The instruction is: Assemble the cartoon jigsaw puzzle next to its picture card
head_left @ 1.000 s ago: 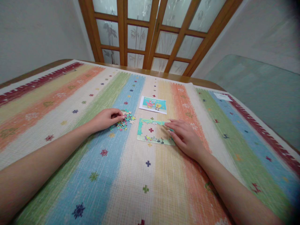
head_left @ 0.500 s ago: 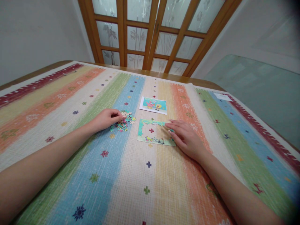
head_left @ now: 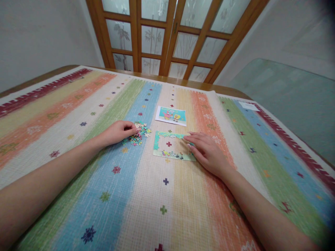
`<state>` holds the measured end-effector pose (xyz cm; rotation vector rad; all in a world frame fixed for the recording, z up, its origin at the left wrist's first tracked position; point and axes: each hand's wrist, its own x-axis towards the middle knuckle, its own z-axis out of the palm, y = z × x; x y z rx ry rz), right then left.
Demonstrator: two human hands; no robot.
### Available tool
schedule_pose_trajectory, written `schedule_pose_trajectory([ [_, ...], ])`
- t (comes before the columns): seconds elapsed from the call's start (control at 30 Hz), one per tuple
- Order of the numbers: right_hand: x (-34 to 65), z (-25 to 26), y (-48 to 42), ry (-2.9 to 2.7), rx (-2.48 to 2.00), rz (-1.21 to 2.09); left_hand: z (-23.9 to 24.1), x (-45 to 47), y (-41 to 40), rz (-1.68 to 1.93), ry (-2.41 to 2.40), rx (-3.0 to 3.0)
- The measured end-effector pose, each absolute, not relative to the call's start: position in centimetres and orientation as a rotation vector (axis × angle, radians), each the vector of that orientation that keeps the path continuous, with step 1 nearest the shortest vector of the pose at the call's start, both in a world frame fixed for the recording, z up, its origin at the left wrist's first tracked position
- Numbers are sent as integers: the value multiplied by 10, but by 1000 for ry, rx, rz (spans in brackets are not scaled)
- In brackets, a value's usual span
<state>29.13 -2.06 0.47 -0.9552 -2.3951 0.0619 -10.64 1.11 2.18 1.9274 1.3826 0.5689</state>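
Note:
A loose pile of small jigsaw puzzle pieces (head_left: 142, 131) lies on the blue stripe of the cloth. At its left side is my left hand (head_left: 120, 133), thumb and forefinger pinched together on a puzzle piece, mostly hidden by the fingers. To the right lies a partly assembled puzzle border (head_left: 160, 153), a rectangle with the cloth showing through its middle. Over its right edge rests my right hand (head_left: 206, 150), fingers stretched out and holding nothing; they hide that side of the border. Beyond the border is a printed cartoon picture card (head_left: 171, 116).
A striped tablecloth (head_left: 146, 198) covers the table. Near the far right corner lies a white slip of paper (head_left: 248, 106). A pale green chair back or panel (head_left: 282, 90) stands at the right, and wooden doors with glass panes (head_left: 162, 38) rise behind the table.
The view has shifted very slightly. Both hands keep nearly the same places, the left at the pile and the right on the border.

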Motion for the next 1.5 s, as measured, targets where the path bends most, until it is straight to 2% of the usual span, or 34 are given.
schedule_pose_trajectory([
  [0.33, 292, 4, -21, -2398, -954, 78, 19, -107, 11, 532, 1385, 1967],
  [0.7, 289, 8, -22, -2397, -991, 112, 23, -104, 7, 557, 1274, 2199],
  [0.9, 289, 8, -23, -2399, -996, 123, 31, -95, -4, 446, 1194, 2448],
  [1.17, 290, 5, -22, -2395, -976, 96, 23, -117, 12, 748, 1611, 2468],
  [1.5, 290, 6, -22, -2395, -972, 97, 3, -133, 25, 698, 1482, 2487],
])
